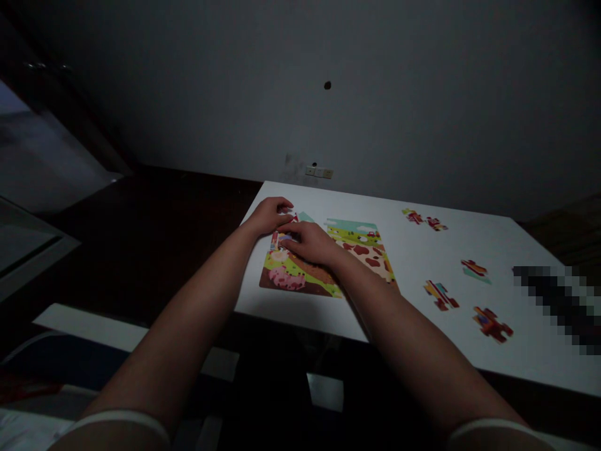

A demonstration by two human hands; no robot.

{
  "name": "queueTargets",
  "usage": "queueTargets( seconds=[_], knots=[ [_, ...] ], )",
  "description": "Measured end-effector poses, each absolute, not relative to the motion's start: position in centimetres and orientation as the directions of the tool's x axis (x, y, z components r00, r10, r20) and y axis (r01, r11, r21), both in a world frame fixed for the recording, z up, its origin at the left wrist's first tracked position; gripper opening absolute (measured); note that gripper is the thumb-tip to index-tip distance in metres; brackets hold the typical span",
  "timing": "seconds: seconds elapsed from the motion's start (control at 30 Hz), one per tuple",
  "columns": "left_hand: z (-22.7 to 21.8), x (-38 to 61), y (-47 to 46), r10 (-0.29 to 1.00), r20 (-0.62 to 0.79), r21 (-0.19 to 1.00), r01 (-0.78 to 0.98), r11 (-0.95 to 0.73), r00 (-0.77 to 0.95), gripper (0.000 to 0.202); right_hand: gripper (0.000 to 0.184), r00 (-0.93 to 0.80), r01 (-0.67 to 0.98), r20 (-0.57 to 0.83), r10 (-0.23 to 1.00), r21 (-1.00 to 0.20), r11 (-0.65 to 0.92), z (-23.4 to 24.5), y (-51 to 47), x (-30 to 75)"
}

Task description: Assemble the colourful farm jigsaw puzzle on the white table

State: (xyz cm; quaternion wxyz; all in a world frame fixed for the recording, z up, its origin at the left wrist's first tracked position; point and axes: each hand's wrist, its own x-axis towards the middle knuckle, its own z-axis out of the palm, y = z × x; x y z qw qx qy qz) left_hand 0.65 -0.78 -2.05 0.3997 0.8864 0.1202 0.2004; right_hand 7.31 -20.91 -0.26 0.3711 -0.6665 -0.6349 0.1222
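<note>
A farm-scene jigsaw puzzle (312,272), partly put together, lies on the white table (300,313). It shows a spotted pig, a cow's patched body, and green fields. At its upper left corner rests my left hand (270,215), fingers curved and a gap between thumb and forefinger; the thumb is by a small red-and-white part of the picture. My right hand (310,241) reaches over the middle, its fingers bent round a puzzle piece (285,238) at the left side, mostly covered. Between the hands and the cow section, bare table shows near the top.
Loose puzzle pieces lie on the table's right side: a pair at the back (424,219), a red-and-teal piece (476,270), a striped piece (440,295) and a dark red piece (492,324). A pixelated dark object (556,307) is at far right. Behind stands a grey wall (225,94) with sockets (319,171).
</note>
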Motion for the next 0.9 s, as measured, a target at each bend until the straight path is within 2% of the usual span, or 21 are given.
queueTargets(
  seconds=[0.63, 0.9],
  knots=[
    [-2.6, 0.9, -0.6, 0.36, 0.285, 0.775, 0.007, -0.631, 0.888, 0.031, 0.023, 0.078, 0.859, 0.387, 0.919, -0.494, 0.135, -0.8, -20.3, 6.7],
    [-2.7, 0.9, -0.5, 0.355, 0.276, 0.774, 0.013, -0.633, 0.893, 0.031, 0.017, 0.091, 0.905, 0.358, 0.929, -0.419, 0.073, -1.1, -20.3, 6.7]
  ],
)
